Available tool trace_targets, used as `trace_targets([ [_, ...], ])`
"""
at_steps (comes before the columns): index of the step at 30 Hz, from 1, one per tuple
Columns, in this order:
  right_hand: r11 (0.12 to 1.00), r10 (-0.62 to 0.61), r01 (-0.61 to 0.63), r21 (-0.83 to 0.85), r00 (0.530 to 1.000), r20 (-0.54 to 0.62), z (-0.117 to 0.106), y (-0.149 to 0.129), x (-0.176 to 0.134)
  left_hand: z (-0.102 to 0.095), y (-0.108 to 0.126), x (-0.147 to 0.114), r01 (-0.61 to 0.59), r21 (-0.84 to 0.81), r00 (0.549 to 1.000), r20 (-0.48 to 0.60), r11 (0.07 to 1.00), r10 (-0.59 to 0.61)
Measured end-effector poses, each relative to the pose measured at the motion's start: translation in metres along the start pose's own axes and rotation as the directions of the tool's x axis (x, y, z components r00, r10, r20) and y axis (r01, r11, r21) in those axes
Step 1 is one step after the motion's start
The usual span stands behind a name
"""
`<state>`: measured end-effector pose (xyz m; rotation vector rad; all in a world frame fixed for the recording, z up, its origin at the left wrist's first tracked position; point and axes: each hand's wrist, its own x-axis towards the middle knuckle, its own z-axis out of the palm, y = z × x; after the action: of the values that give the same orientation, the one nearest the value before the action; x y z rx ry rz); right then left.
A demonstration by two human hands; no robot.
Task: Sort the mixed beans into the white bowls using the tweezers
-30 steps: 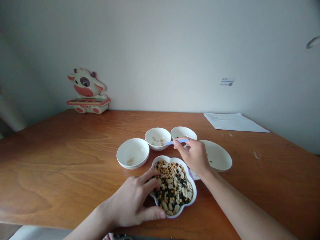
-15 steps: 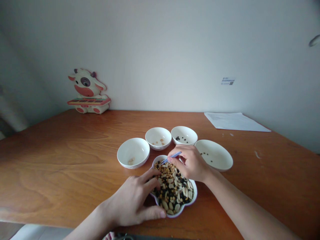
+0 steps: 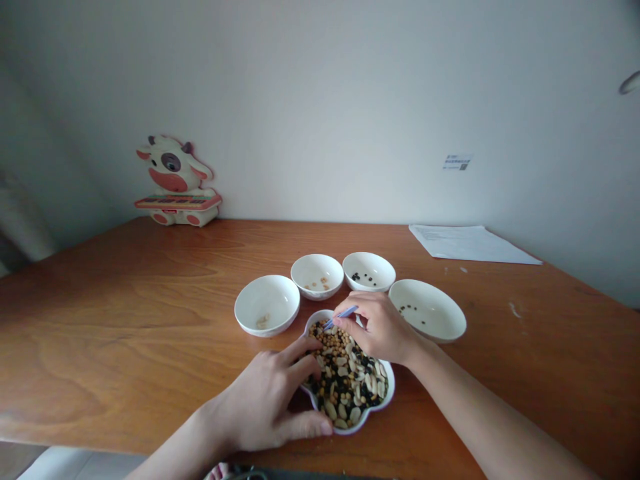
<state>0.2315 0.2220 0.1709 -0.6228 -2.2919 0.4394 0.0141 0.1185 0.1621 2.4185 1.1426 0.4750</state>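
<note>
A scalloped white bowl (image 3: 389, 393) holds a mix of peanuts, yellowish beans and dark beans or seeds. My left hand (image 3: 273, 393) grips its left side, fingers bent over the rim and the thumb against the front edge. Pinched in my right hand (image 3: 383, 327) is a pair of light blue tweezers (image 3: 346, 312). Their tips reach down among the yellowish beans at the bowl's far left part; whether they hold a bean is too small to tell.
Behind the scalloped bowl stand a white bowl (image 3: 250, 301) with pale bits, one (image 3: 296, 272) with yellowish beans, one (image 3: 385, 267) with black beans, and a wider bowl (image 3: 450, 313) with small dark beans. A cow toy keyboard (image 3: 175, 183) and paper (image 3: 470, 241) lie farther back.
My right hand and the tweezers have shifted very slightly left and down over the beans. My left hand has stayed in place on the bowl.
</note>
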Motion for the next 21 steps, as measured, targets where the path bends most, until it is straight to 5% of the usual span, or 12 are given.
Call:
trace_targets([
  [21,1.000,0.012,-0.013,0.004,1.000,0.015,0.0018,0.0007,0.0004,-0.0006,0.0014,0.0000,0.003,-0.016,1.000,0.006,1.000,-0.003],
])
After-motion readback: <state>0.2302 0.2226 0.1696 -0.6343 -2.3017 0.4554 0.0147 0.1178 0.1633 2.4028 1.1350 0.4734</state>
